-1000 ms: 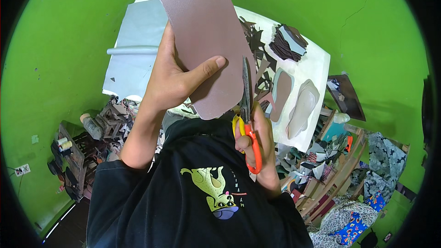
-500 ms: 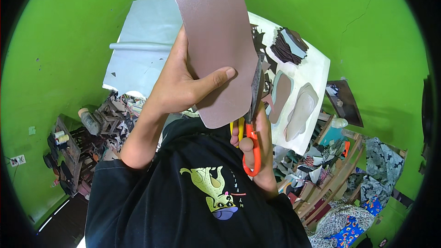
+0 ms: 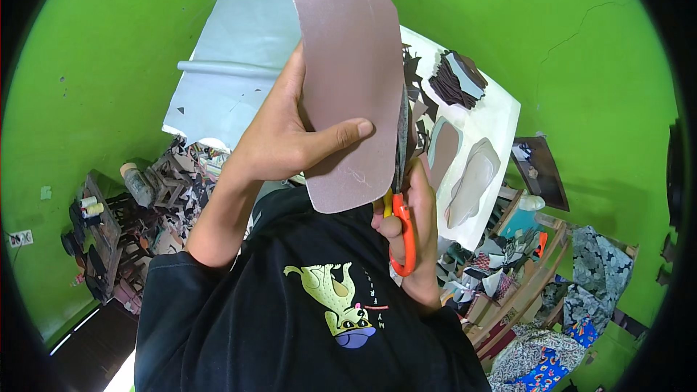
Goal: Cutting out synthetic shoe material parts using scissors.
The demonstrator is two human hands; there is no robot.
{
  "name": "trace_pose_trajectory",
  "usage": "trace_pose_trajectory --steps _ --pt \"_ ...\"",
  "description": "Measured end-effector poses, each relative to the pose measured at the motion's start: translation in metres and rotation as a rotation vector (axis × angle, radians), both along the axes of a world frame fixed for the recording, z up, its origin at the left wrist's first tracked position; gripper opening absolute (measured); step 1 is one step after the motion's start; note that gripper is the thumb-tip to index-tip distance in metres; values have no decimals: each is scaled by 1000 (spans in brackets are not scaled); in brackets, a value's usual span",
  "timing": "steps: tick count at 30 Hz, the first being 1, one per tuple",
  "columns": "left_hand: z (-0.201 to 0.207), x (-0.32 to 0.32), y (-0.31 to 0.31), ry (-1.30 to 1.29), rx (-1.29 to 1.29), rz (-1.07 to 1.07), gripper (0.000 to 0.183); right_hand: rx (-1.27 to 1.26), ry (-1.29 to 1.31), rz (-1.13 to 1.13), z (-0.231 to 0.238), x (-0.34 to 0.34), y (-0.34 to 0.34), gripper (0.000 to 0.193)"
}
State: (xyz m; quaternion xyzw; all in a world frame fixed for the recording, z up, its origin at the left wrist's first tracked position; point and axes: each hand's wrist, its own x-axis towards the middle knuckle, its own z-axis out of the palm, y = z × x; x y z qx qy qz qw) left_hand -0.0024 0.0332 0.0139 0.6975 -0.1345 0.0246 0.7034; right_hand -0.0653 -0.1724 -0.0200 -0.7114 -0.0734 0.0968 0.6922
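My left hand (image 3: 287, 141) grips a mauve-brown, insole-shaped sheet (image 3: 352, 65), its thumb flat across the front and the other fingers hidden behind. The sheet is held up before my chest, with a small stamped mark near its far end. In my right hand (image 3: 423, 199) is a pair of scissors (image 3: 408, 243) with orange and yellow handles. Their dark blades point away from me, along the sheet's right edge. The blades look nearly together, and the sheet partly hides them.
A pale blue-grey sheet (image 3: 239, 36) covers the table's left side. On the white table (image 3: 501, 105) at right lie a brown insole piece (image 3: 444, 152), clear templates (image 3: 475, 181) and a dark strip bundle (image 3: 454, 83). Scraps fill a wooden rack (image 3: 512, 297) at lower right.
The left hand has brought the sheet slightly right and toward me. The right hand has moved a little right with the scissors, whose blades and handles are closer together.
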Motion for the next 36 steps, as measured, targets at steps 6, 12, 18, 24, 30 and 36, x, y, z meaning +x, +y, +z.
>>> trace_pose_trajectory --steps 6,12,18,24,30,36 --pt "-2 0 0 8 -38 75 92 -23 39 41 1 -4 -2 95" --pt "-3 -4 0 -89 80 134 93 -15 50 9 0 -8 4 96" --pt "-6 -10 -3 -70 3 145 88 -66 39 42 -3 -7 2 94" --pt "-8 -12 -3 -44 -6 134 88 -16 35 57 -3 -10 1 86" --pt "-2 -12 -4 -4 -34 132 94 -155 -37 64 -5 -10 -7 82" --pt "1 -11 0 5 -4 15 93 -58 -80 44 -4 -9 -8 83"
